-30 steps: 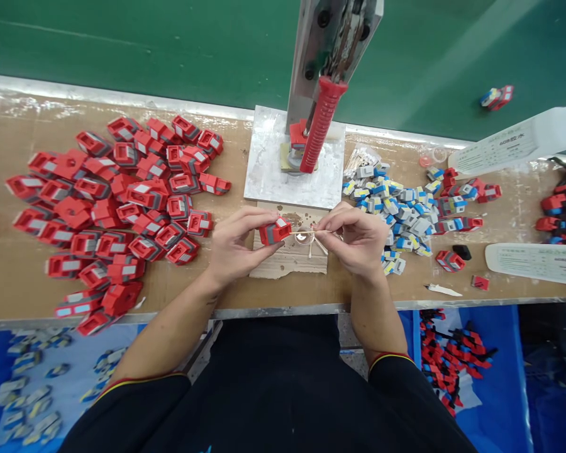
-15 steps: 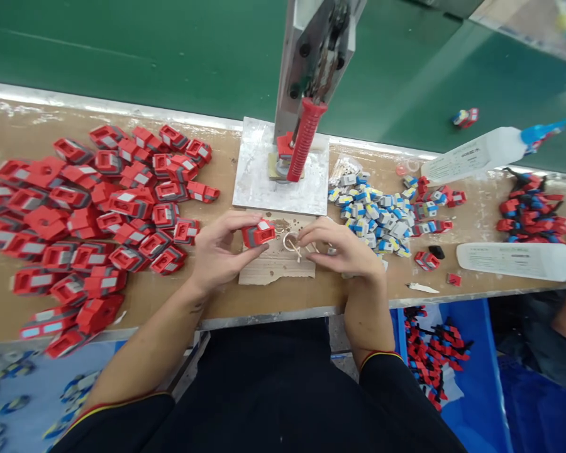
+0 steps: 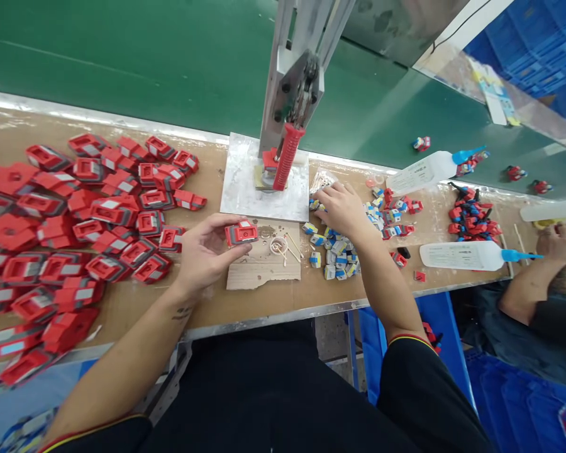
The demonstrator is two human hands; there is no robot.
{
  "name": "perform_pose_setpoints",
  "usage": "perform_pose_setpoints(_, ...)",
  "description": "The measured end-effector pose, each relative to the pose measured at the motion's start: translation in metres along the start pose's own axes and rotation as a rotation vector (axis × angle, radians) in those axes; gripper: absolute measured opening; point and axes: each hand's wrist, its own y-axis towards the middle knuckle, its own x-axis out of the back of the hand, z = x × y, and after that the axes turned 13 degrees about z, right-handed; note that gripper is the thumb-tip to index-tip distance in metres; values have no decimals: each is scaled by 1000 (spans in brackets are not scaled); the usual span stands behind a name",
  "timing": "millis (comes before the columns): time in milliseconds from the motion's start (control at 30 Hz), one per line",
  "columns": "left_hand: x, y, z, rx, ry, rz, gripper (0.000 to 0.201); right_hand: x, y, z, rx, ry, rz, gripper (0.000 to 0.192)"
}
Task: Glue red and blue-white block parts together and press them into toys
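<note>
My left hand [image 3: 205, 250] holds a red and grey plastic toy part [image 3: 241, 233] between thumb and fingers, its hollow side turned up. My right hand [image 3: 342, 209] reaches over a pile of small white, blue and yellow toy pieces [image 3: 342, 257], fingers bent down and apart at the pile's left edge. Whether a fingertip touches a piece is hard to make out. Between the hands, a small round dish [image 3: 278, 245] with cotton swabs [image 3: 293, 246] in and beside it rests on a stained cardboard sheet [image 3: 264, 275].
A hand press with a red handle [image 3: 288, 156] stands on a metal plate [image 3: 236, 189] ahead. Red parts [image 3: 113, 211] heap at left. White bottles [image 3: 462, 257] with blue nozzles lie at right, near red-black figures [image 3: 474, 214]. A co-worker's hand [image 3: 559, 242] is far right.
My right hand has left the dish and swabs and moved right, onto the pile of small pieces. My left hand still holds the red part. The view has swung to the right.
</note>
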Motion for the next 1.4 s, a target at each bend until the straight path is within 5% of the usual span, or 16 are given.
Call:
perform_pose_setpoints(200, 0, 2, 0, -6, -94, 11, 45, 2, 12, -9, 49, 92, 17, 18)
perform_pose_setpoints(333, 1, 2, -6, -12, -177, 70, 41, 9, -16, -5, 98, 448, -272, 12)
perform_pose_setpoints(433, 0, 1, -12, -22, -254, 137, 41, 15, -50, 30, 194, 884, -608, 19)
perform_pose_setpoints(533, -6, -1, -22, -17, -364, 210, 42, 17, -74, 86, 328, 1200, -732, 28)
perform_pose_setpoints(667, -18, -7, -40, 39, -450, 291, 45, 13, -76, 139, 354, 1422, -752, 40)
perform_pose_setpoints(833, -29, -19, -46, 108, -644, 265, 51, 1, -68, 148, 323, 1681, -632, 33)
perform_pose_setpoints(1000, -37, -24, -46, 241, -812, 204, 44, -1, -70, 149, 428, 1692, -617, 20)
perform_pose_setpoints(1233, -41, -26, -47, 363, -929, 245, 49, 8, -78, 142, 364, 1528, -638, 18)
perform_pose_setpoints(1400, -42, -32, -38, 156, -686, 164, 40, 15, -86, 145, 176, 1331, -654, 40)
